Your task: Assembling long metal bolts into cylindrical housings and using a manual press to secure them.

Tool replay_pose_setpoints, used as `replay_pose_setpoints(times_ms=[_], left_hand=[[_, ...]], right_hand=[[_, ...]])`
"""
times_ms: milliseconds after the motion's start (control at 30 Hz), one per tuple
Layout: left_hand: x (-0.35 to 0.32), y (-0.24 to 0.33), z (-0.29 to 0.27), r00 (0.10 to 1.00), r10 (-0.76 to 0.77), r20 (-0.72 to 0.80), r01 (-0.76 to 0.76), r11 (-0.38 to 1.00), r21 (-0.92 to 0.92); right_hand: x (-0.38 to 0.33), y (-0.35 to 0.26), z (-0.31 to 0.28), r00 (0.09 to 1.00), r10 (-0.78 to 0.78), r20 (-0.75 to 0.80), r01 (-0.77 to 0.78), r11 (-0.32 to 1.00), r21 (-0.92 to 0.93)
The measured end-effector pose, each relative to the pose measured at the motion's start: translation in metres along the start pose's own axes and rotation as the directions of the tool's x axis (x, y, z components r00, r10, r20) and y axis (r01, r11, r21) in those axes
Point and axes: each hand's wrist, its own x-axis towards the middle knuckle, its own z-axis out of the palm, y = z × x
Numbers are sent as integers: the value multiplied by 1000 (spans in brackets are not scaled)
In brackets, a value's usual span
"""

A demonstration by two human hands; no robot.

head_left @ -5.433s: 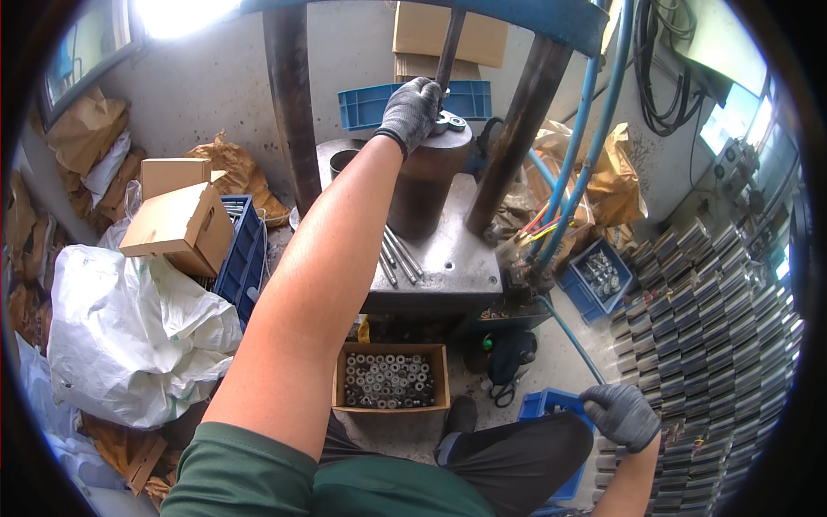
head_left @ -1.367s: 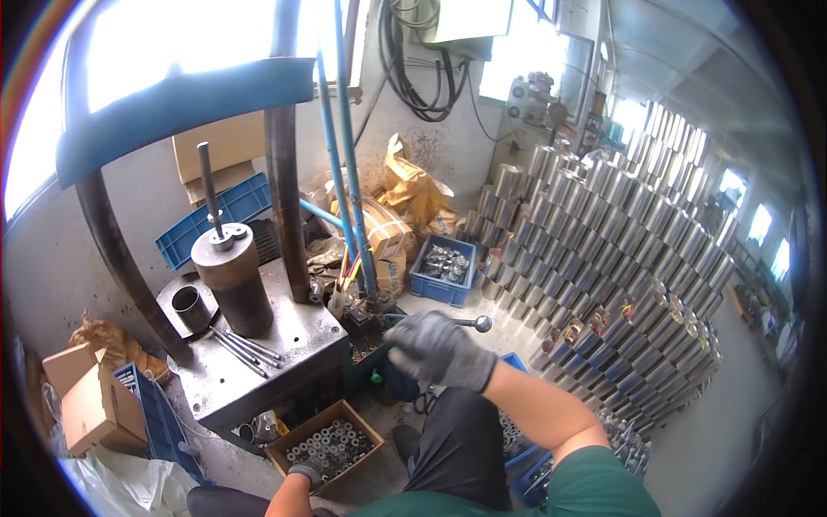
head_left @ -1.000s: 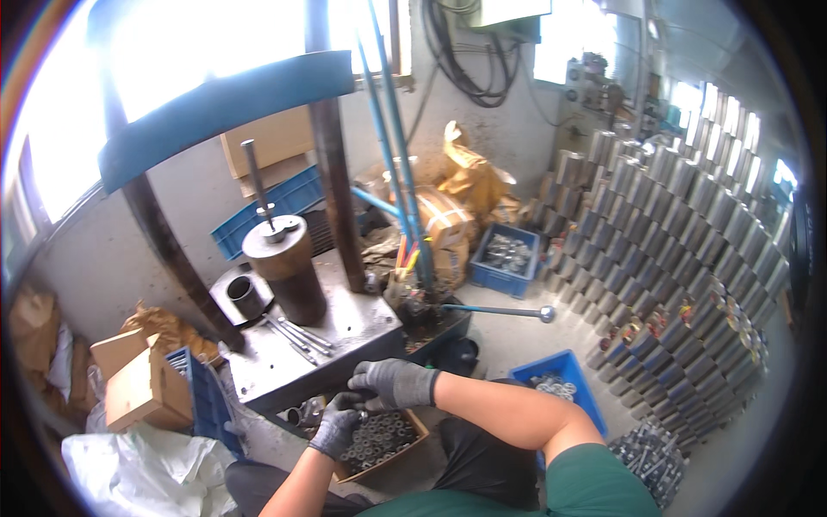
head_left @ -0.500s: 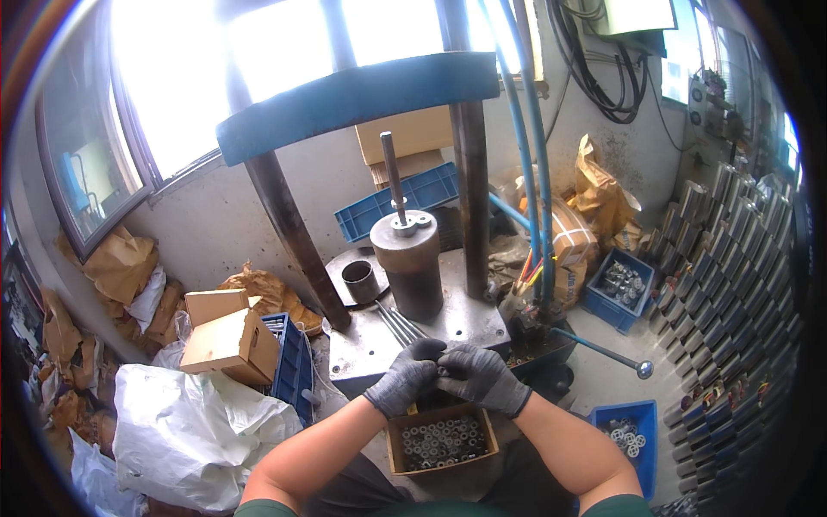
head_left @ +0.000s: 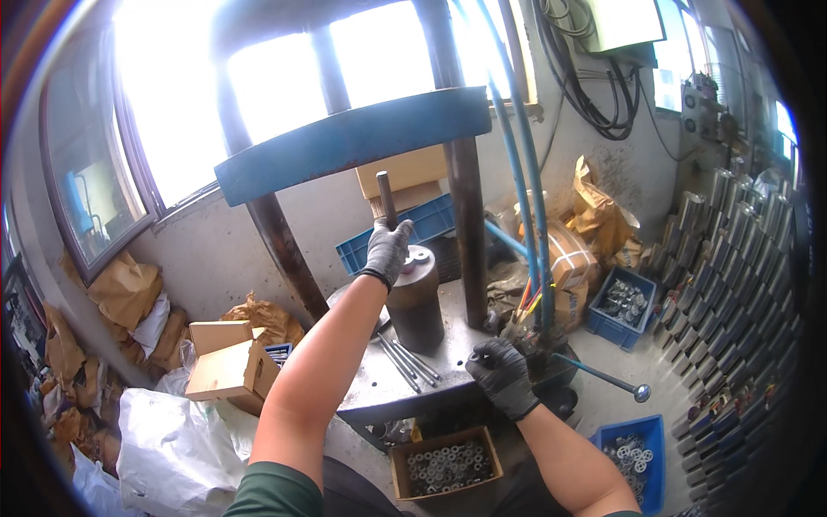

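My left hand (head_left: 389, 251), in a dark grey glove, reaches over the press bed and closes around the lower part of an upright metal rod (head_left: 385, 191). The rod rises above a thick steel cylinder (head_left: 415, 306), whose top carries a small washer-like ring (head_left: 419, 255). The glove hides the rod's foot. Above the bed's right front edge is my gloved right hand (head_left: 501, 376), its fingers curled; whatever may be inside them is hidden. Several slim steel rods (head_left: 410, 365) lie on the metal press bed (head_left: 455, 338) between my hands.
A blue crossbeam (head_left: 353, 142) spans two dark posts (head_left: 468, 228). Below the bed stands a box (head_left: 494, 448) of small metal rings. Blue crates (head_left: 652, 441) of parts sit at right, near a lever (head_left: 594, 374) and stacked metal tubes (head_left: 732, 319). Cartons (head_left: 226, 374) and sacks (head_left: 168, 448) fill the left.
My hands, together above the ring box before, are now apart. The left has moved up and forward onto the upright rod; the right has shifted right. The view has tilted upward slightly.
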Motion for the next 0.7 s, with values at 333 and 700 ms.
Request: replay_pose_setpoints(times_ms=[333,700], left_hand=[[13,-32,6,975,194,-111,-131,900,416],[0,-35,0,970,234,-72,-181,882,434]], right_hand=[[19,22,15,941,338,1,-334,928,163],[205,5,84,973,-231,-3,224,946,-233]])
